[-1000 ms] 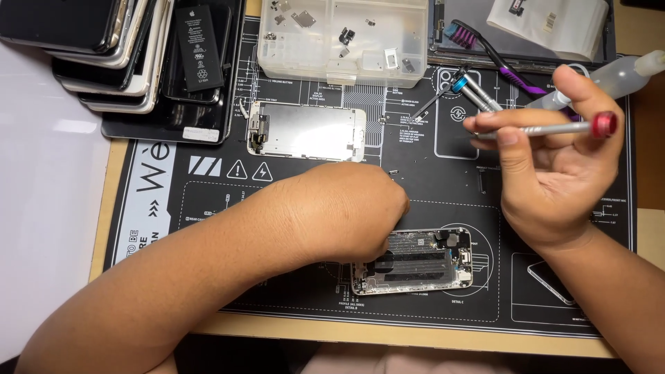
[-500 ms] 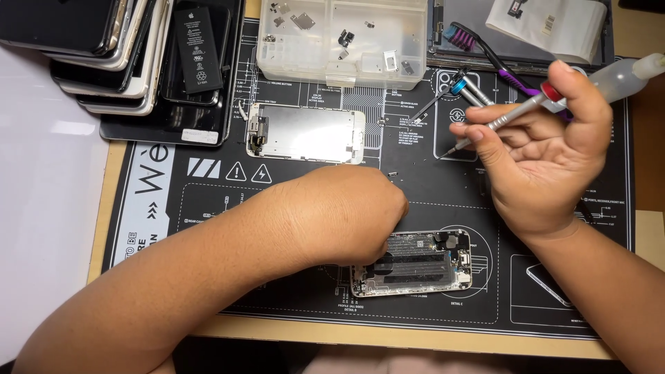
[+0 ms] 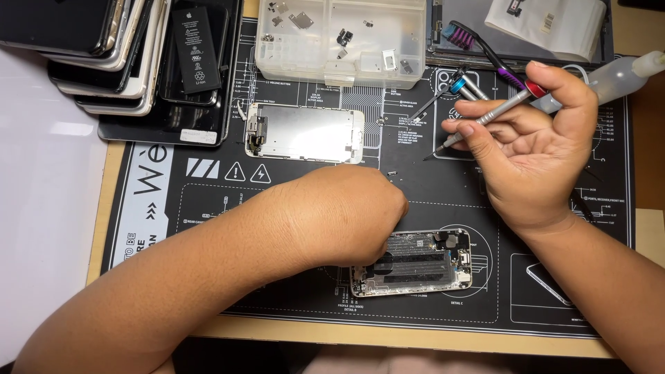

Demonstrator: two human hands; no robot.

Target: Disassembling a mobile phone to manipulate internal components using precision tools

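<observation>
**Inspector:** State of the left hand (image 3: 350,215)?

**Assistant:** It lies knuckles up on the black repair mat (image 3: 159,208), fingers curled down onto the left end of the opened phone chassis (image 3: 422,262). The fingertips are hidden beneath the hand, so I cannot tell whether they pinch anything or merely press the chassis.

**Inspector:** And the chassis itself?

**Assistant:** Flat on the mat near its front edge, long side across, internals facing up, right end uncovered.

**Inspector:** Right hand (image 3: 537,163)?

**Assistant:** Raised above the mat, palm toward the camera, well apart from the left. Thumb and fingers are closed around a silver screwdriver with a red cap (image 3: 495,114); its tip points down and left, clear of the mat.

**Inspector:** Surroundings?

**Assistant:** A silver shield plate (image 3: 305,133) lies above the left hand. A clear compartment box (image 3: 339,41) holding small parts sits at the mat's far edge. A blue-capped screwdriver (image 3: 457,88) and a purple-bristled brush (image 3: 478,41) lie just beyond the right hand, and a clear squeeze bottle (image 3: 616,75) lies behind its fingers. A stack of phones (image 3: 104,62) with a loose black battery (image 3: 196,47) on top occupies the far left corner.
</observation>
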